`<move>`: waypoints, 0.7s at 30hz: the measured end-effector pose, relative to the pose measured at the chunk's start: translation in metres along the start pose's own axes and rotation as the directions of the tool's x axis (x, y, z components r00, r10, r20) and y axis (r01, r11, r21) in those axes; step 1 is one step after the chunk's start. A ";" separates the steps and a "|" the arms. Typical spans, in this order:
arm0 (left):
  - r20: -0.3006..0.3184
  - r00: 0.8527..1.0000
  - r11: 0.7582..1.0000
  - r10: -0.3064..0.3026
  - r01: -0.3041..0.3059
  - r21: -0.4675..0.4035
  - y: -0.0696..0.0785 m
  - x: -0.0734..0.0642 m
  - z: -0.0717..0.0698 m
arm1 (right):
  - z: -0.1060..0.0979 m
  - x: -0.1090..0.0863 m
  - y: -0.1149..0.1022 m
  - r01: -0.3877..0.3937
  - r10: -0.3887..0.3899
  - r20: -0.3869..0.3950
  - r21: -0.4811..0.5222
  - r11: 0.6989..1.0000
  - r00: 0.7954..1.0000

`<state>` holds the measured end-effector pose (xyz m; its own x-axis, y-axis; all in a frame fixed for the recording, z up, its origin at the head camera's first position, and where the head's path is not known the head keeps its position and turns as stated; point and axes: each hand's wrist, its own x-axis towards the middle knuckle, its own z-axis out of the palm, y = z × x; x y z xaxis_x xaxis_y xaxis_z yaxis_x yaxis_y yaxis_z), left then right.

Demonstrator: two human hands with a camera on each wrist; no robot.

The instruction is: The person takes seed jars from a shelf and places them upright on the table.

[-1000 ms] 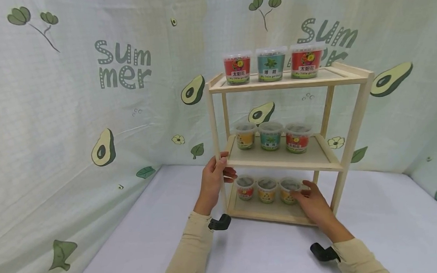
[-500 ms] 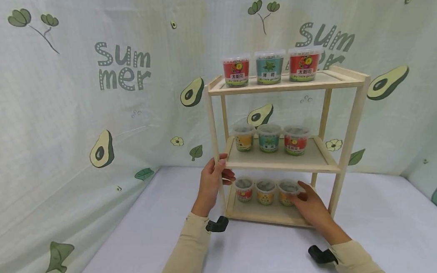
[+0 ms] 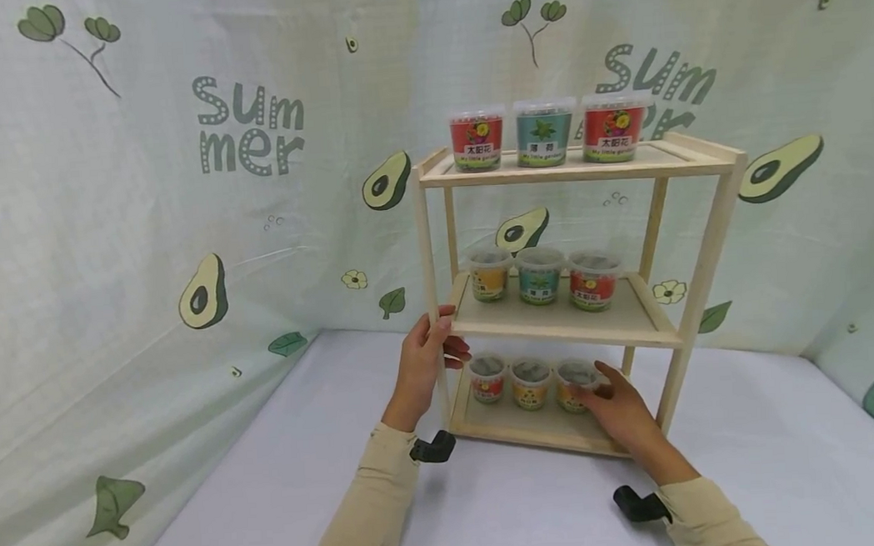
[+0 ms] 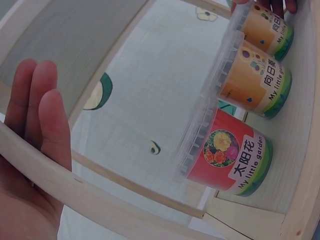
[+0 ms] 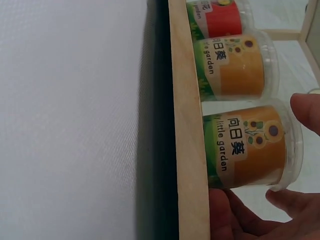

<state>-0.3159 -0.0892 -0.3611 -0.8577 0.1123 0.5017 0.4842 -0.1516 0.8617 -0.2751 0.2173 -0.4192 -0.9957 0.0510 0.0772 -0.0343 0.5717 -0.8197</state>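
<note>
A wooden three-tier shelf stands on the table with seed-growing cups on each tier. My left hand holds its left front post, thumb in front and fingers reaching past the post; in the left wrist view the fingers look fairly straight behind the wood. On the bottom tier my right hand pinches the rightmost orange cup, thumb at the rim and fingers at its side. Beside that cup stand another orange cup and a red one, all with clear lids.
The middle tier bears an orange cup, a teal cup and a red cup. Two red cups flank a teal cup on top. A printed avocado curtain hangs behind the white table.
</note>
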 end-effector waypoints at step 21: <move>-0.003 1.000 1.000 0.008 -0.008 -0.028 -0.002 0.000 0.002 | 0.001 -0.005 0.003 0.001 0.006 -0.090 0.075 0.997 0.996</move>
<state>-0.3168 -0.0869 -0.3625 -0.8543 0.1084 0.5084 0.4862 -0.1795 0.8552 -0.2707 0.2183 -0.4226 -0.9841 0.1280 0.1235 -0.0418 0.5087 -0.8599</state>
